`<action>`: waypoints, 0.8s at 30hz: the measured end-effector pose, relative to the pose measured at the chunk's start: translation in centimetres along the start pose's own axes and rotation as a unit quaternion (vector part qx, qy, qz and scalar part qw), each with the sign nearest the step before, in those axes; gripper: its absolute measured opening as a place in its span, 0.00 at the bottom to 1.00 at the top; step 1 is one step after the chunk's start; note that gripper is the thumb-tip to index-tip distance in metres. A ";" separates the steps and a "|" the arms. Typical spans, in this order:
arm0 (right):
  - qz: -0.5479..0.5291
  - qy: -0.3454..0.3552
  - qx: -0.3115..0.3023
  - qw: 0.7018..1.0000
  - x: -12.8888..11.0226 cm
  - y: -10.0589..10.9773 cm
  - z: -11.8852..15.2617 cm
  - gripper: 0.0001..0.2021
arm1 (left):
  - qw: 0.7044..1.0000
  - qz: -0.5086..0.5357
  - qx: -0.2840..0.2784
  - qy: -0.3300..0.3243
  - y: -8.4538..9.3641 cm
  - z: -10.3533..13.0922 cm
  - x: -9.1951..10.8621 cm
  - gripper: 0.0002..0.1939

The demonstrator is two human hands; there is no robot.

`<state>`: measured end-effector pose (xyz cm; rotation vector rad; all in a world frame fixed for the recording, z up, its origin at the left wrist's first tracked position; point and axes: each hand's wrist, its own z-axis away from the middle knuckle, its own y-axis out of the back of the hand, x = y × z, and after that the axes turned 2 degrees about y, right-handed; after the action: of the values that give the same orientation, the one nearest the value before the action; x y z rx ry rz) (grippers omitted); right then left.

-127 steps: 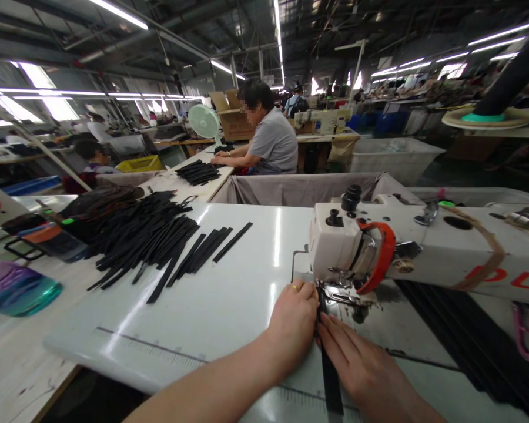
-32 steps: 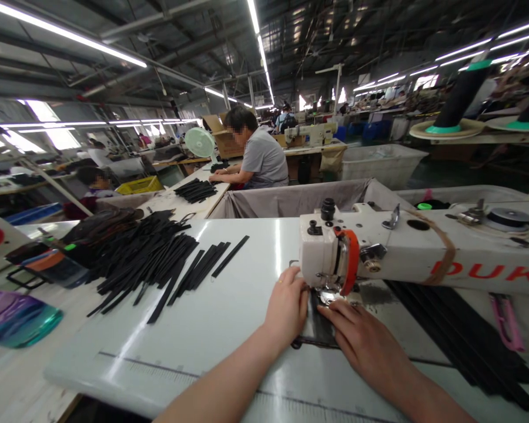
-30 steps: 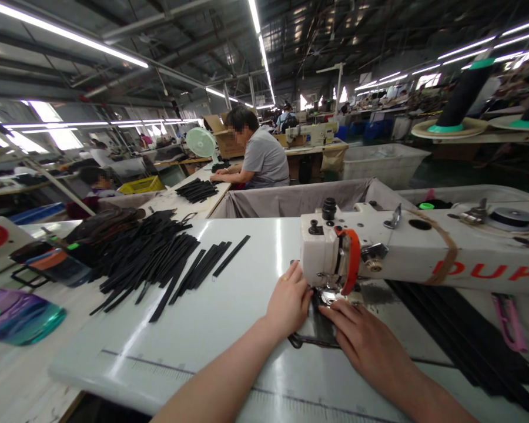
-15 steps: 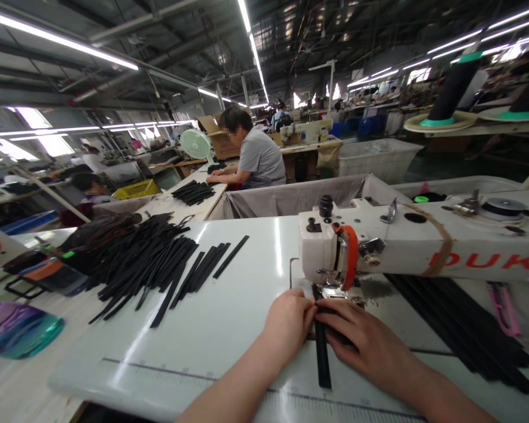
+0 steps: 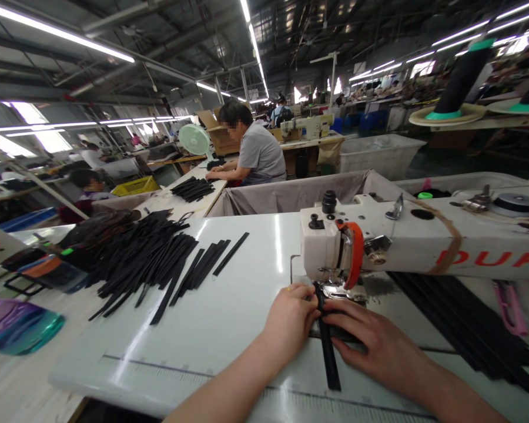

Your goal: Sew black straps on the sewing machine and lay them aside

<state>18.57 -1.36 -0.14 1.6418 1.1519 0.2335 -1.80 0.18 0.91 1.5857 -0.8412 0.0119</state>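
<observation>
A narrow black fabric strip (image 5: pixel 328 355) runs from the needle area of the white sewing machine (image 5: pixel 405 241) toward me over the table. My left hand (image 5: pixel 291 317) pinches the strip's left side just in front of the presser foot, fingers closed. On the other side my right hand (image 5: pixel 365 329) grips the same strip between its thumb and fingers. The fingertips of both hands nearly meet at the strip; the exact pinch is partly hidden. Longer black fabric pieces (image 5: pixel 462 323) lie beneath the machine arm, with pink thread snips (image 5: pixel 510 308) beside them.
A heap of black strips (image 5: pixel 145 258) covers the table's left part, with several laid out separately beside it. A purple-teal object (image 5: pixel 20 326) and a blue container (image 5: pixel 57 273) stand far left. Beyond, a co-worker (image 5: pixel 260 147) sits by a green fan (image 5: pixel 194 140). Thread cones (image 5: pixel 461 82) stand upper right.
The near end of the strip has swung slightly right, and it bends a little at my fingers. My right hand has shifted slightly right; my left hand stays at the strip.
</observation>
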 end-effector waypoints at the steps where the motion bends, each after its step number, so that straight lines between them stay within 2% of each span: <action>1: 0.001 0.001 0.001 1.000 0.0 0.0 0.0 0.14 | 1.000 -0.005 0.000 -0.001 -0.1 0.0 0.1 0.05; 13: 0.038 0.003 0.025 0.999 -0.3 0.0 -0.1 0.14 | 0.999 -0.046 0.005 -0.011 -0.4 -0.2 0.5 0.07; 20: 0.029 -0.009 0.017 0.999 -0.2 0.0 -0.3 0.14 | 0.999 -0.033 0.008 0.002 -0.4 -0.4 0.7 0.07; 24: -0.003 0.013 0.010 1.000 -0.6 0.4 -0.4 0.12 | 1.000 -0.020 0.019 0.000 -0.4 -0.7 0.5 0.09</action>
<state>18.27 -1.58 0.58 1.6563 1.1817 0.2414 -0.87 0.46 0.94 1.6389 -0.8136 -0.0017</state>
